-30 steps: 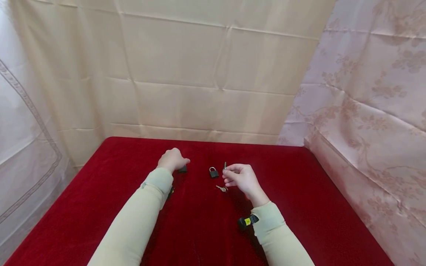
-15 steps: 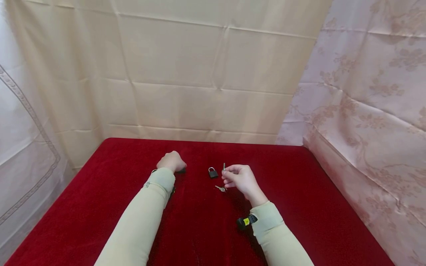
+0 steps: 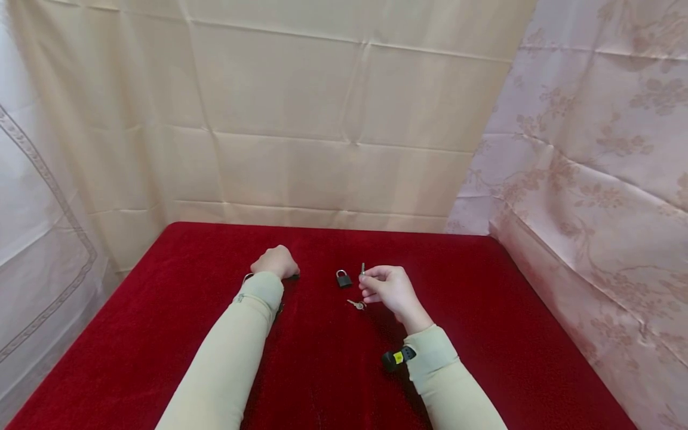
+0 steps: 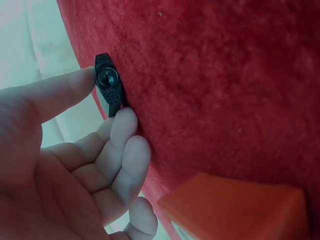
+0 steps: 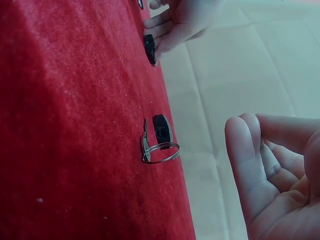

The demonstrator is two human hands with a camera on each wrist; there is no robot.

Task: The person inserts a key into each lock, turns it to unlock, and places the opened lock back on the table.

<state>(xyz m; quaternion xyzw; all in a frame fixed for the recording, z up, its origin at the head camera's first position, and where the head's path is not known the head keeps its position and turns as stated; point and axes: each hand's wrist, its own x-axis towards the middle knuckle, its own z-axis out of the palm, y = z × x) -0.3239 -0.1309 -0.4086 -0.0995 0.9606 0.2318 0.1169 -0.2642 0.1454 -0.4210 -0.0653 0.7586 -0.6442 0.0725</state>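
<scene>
My left hand (image 3: pixel 276 261) grips a black padlock (image 4: pixel 107 82) between thumb and fingers, low over the red cloth at the left. The padlock's round keyhole face points toward the left wrist camera; in the head view the hand mostly covers it. A second black padlock (image 3: pixel 344 279) with a silver shackle lies between the hands. My right hand (image 3: pixel 388 288) pinches a small key (image 3: pixel 362 268) upright, its tip above the thumb and forefinger; the right wrist view hides this key behind the fingers. Another key (image 3: pixel 357 304) on a wire ring (image 5: pixel 167 152) lies in front of the second padlock.
Red velvet-like cloth (image 3: pixel 322 370) covers the table. A beige curtain (image 3: pixel 322 119) hangs behind its far edge, with a pink floral curtain (image 3: pixel 591 149) on the right and a white one (image 3: pixel 37 239) on the left. An orange block-like shape (image 4: pixel 235 207) appears low in the left wrist view.
My left hand has shifted slightly down and left and turned over, so its padlock shows less in the head view. The right hand with the key has stayed nearly still.
</scene>
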